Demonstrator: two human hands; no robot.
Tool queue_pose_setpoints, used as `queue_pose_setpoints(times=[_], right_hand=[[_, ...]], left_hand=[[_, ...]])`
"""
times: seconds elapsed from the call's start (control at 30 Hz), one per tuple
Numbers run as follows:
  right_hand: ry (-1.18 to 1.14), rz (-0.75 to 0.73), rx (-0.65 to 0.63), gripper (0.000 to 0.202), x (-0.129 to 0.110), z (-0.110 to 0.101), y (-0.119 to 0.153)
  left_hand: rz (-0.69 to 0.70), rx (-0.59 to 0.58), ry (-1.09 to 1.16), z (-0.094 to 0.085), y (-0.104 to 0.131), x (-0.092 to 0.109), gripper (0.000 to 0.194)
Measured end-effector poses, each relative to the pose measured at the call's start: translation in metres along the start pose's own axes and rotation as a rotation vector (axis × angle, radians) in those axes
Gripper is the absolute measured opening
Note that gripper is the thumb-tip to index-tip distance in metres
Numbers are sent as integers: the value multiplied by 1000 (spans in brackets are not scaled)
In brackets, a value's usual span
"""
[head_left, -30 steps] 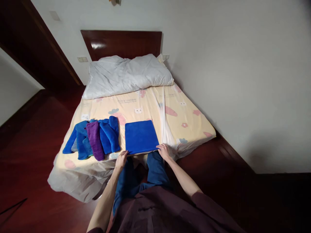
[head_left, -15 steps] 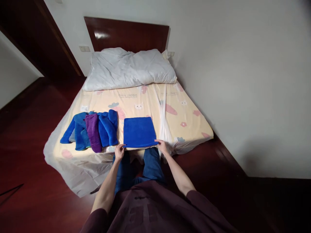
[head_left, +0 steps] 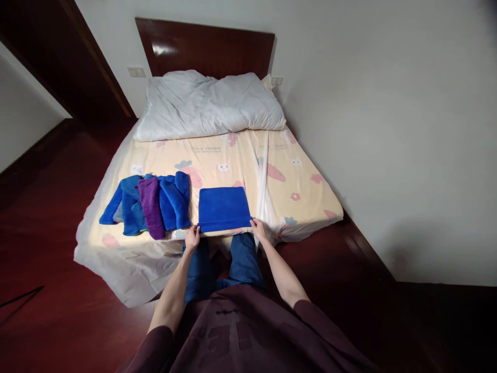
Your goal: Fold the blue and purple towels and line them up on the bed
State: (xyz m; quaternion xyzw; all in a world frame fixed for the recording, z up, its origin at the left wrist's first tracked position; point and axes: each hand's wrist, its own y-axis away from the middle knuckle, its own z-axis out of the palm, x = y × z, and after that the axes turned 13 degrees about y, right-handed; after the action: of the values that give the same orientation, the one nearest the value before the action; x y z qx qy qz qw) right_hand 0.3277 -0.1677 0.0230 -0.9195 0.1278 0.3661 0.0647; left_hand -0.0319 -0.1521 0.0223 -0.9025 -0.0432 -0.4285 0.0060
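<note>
A blue cloth [head_left: 224, 203] lies flat on the bed near its front edge, with a narrow strip folded over along the near side. My left hand [head_left: 192, 237] pinches the near left corner of that strip. At the near right corner, my right hand [head_left: 258, 229] grips the strip between thumb and fingers. To the left of the cloth is a row of blue and teal cloths [head_left: 173, 203], overlapping one another, with a purple cloth [head_left: 151, 207] on top.
The bed [head_left: 310, 199] has a patterned yellow sheet. A white quilt [head_left: 212, 106] is bunched at its far end, below the dark wooden headboard [head_left: 209, 49]. A thin dark rod [head_left: 23, 296] shows over the floor at the left.
Both hands have moved slightly away from my body, and the near edge of the blue cloth is now turned up into a narrow folded strip. The camera view has shifted a little.
</note>
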Motion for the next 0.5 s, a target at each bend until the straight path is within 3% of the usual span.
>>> queue_pose_setpoints(times=[0.5], right_hand=[[179, 162, 60, 29, -9, 7, -3]], left_hand=[[-57, 1, -72, -2, -10, 13, 27]])
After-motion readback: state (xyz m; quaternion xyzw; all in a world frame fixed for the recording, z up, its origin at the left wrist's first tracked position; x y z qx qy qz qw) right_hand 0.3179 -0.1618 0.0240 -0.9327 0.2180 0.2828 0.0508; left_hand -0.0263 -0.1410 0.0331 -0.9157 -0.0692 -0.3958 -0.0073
